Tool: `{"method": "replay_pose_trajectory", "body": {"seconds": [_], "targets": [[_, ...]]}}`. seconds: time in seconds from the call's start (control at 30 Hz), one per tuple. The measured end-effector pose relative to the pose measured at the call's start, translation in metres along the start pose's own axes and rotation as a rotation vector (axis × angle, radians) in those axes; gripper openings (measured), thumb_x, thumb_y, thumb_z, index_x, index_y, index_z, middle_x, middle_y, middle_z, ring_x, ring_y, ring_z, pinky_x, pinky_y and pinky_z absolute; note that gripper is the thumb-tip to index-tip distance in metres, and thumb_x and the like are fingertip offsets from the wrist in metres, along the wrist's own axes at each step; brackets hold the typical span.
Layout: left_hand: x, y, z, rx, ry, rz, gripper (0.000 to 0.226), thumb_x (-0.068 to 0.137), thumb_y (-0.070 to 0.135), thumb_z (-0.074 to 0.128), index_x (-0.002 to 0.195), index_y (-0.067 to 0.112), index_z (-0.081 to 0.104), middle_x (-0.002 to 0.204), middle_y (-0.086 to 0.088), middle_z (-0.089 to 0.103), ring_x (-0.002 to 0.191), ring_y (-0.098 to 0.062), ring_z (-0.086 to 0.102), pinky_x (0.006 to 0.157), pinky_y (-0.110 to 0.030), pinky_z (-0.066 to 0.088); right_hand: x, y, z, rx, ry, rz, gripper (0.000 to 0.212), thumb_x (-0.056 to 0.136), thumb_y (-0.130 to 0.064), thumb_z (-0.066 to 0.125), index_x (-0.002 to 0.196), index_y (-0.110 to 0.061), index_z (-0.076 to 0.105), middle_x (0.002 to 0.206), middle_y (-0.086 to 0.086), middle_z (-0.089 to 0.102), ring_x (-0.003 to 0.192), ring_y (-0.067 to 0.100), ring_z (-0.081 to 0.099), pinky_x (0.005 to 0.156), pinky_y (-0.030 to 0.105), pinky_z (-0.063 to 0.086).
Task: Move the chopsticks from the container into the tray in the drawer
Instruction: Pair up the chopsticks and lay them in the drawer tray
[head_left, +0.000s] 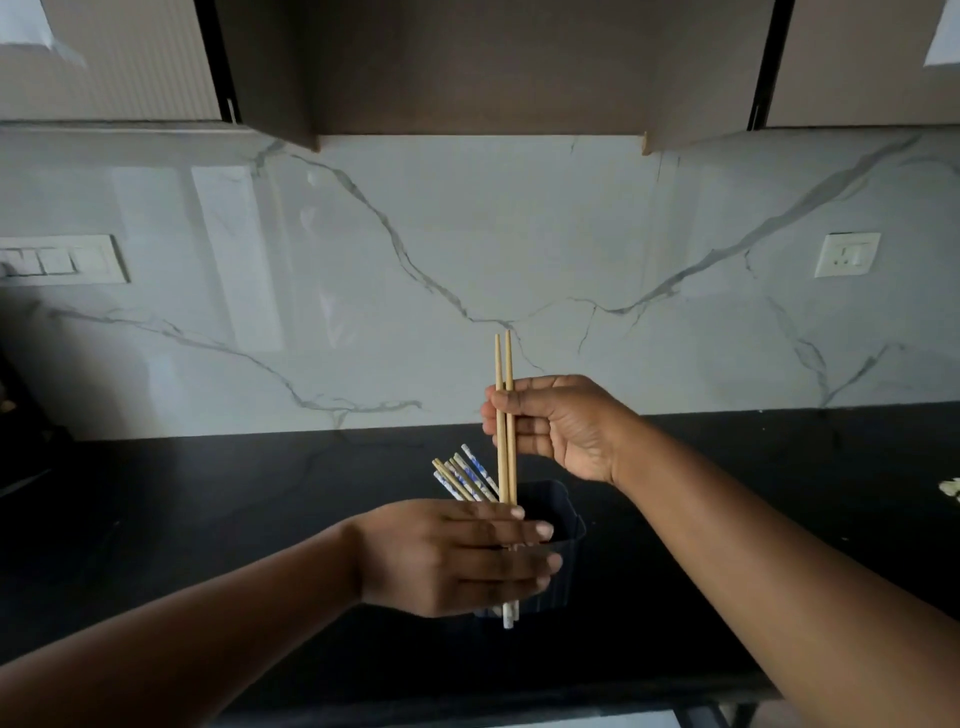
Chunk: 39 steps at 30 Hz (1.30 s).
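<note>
My right hand (558, 426) pinches a pair of plain wooden chopsticks (504, 364) upright, above the dark container (563, 519) on the black counter. In my left hand (457, 558), held in front of the container, is a bundle of several chopsticks (465, 478). Some of these are wooden, some white with blue patterns. Their tops fan up to the left and their lower ends poke out below my fingers. The lower ends of the wooden pair reach down behind my left fingers. No drawer or tray is in view.
The black counter (208, 509) runs left to right below a marble backsplash. A switch plate (62, 260) and a socket (847, 254) sit on the wall. Upper cabinets (467, 67) hang overhead. A small pale object (950, 489) lies at the far right edge.
</note>
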<state>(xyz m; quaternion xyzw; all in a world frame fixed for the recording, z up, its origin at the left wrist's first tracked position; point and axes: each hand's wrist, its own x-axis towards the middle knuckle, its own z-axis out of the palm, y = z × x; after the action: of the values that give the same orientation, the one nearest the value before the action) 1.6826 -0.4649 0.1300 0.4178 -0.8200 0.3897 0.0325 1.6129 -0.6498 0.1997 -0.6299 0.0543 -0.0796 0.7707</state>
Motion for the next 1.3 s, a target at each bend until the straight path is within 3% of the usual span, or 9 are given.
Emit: {"method": "replay_pose_trajectory", "body": {"seconds": [0.07,0.17,0.3,0.4,0.47,0.57,0.8,1.07,1.3], "targets": [[-0.007,0.006,0.005,-0.057,0.043,-0.189,0.054,0.09,0.045,0.064,0.131,0.01,0.059,0.141,-0.009,0.051,0.138,-0.025,0.04,0.112,-0.04,0.036,-0.001,0.003,-0.004,-0.012,0.002,-0.018,0.038,0.066,-0.014,0.078,0.099,0.003,0.07,0.087,0.015,0.076,0.08,0.024,0.074,0.064,0.031,0.06],[-0.01,0.008,0.006,-0.3,0.127,-0.694,0.071,0.09,0.052,0.058,0.143,0.009,0.038,0.15,-0.014,0.039,0.144,-0.023,0.029,0.117,-0.039,0.027,-0.003,0.013,-0.003,-0.01,0.013,-0.019,0.039,0.066,-0.016,0.078,0.1,0.002,0.071,0.089,0.016,0.076,0.079,0.023,0.074,0.063,0.03,0.06],[0.014,0.007,0.009,-1.013,0.552,-1.267,0.053,0.085,0.034,0.07,0.133,0.036,0.048,0.133,0.015,0.06,0.129,-0.008,0.05,0.104,-0.027,0.044,0.001,0.026,0.001,0.032,0.092,-0.026,0.03,0.08,-0.007,0.073,0.106,0.006,0.068,0.098,0.021,0.074,0.084,0.028,0.073,0.063,0.032,0.061],[0.029,0.01,0.014,-1.167,0.758,-1.495,0.038,0.082,0.017,0.074,0.111,0.038,0.063,0.112,0.014,0.071,0.111,-0.005,0.064,0.085,-0.015,0.051,0.005,0.032,0.001,0.085,0.133,-0.044,0.019,0.082,-0.004,0.071,0.099,0.004,0.07,0.088,0.017,0.075,0.076,0.025,0.074,0.056,0.029,0.059],[0.031,0.012,0.016,-1.212,0.672,-1.637,0.023,0.083,0.014,0.073,0.091,0.036,0.075,0.091,0.008,0.075,0.091,-0.007,0.07,0.076,-0.018,0.055,0.007,0.034,-0.001,0.099,0.146,-0.057,0.018,0.083,-0.004,0.07,0.099,0.002,0.07,0.088,0.016,0.076,0.081,0.026,0.075,0.06,0.03,0.06],[0.033,0.011,0.019,-1.335,0.483,-1.836,0.007,0.086,0.013,0.071,0.087,0.015,0.077,0.085,-0.01,0.075,0.085,-0.022,0.072,0.082,-0.036,0.059,0.01,0.037,-0.002,0.121,0.144,-0.057,0.02,0.083,-0.004,0.07,0.101,0.004,0.069,0.089,0.018,0.075,0.084,0.028,0.074,0.065,0.031,0.06],[0.03,0.001,0.018,-1.467,0.426,-1.887,0.011,0.087,0.005,0.068,0.096,0.001,0.072,0.087,-0.012,0.077,0.079,-0.019,0.074,0.062,-0.023,0.057,0.014,0.042,0.0,0.124,0.106,-0.035,0.017,0.082,-0.008,0.07,0.097,-0.002,0.071,0.09,0.015,0.076,0.085,0.026,0.074,0.067,0.032,0.061],[0.026,0.008,0.024,-1.538,0.374,-1.924,0.012,0.087,0.004,0.066,0.098,0.002,0.071,0.09,-0.014,0.076,0.083,-0.022,0.074,0.064,-0.026,0.058,0.016,0.052,-0.002,0.072,0.084,0.035,0.013,0.084,-0.007,0.069,0.096,-0.003,0.071,0.088,0.014,0.076,0.082,0.024,0.075,0.066,0.033,0.061],[0.014,0.017,0.029,-1.644,0.661,-1.93,0.011,0.089,0.002,0.061,0.092,0.0,0.072,0.087,-0.013,0.075,0.08,-0.02,0.073,0.068,-0.029,0.06,-0.004,0.074,-0.005,-0.249,0.184,-0.051,0.005,0.082,-0.024,0.074,0.087,-0.025,0.074,0.082,-0.004,0.077,0.081,0.012,0.073,0.068,0.023,0.058]]}}
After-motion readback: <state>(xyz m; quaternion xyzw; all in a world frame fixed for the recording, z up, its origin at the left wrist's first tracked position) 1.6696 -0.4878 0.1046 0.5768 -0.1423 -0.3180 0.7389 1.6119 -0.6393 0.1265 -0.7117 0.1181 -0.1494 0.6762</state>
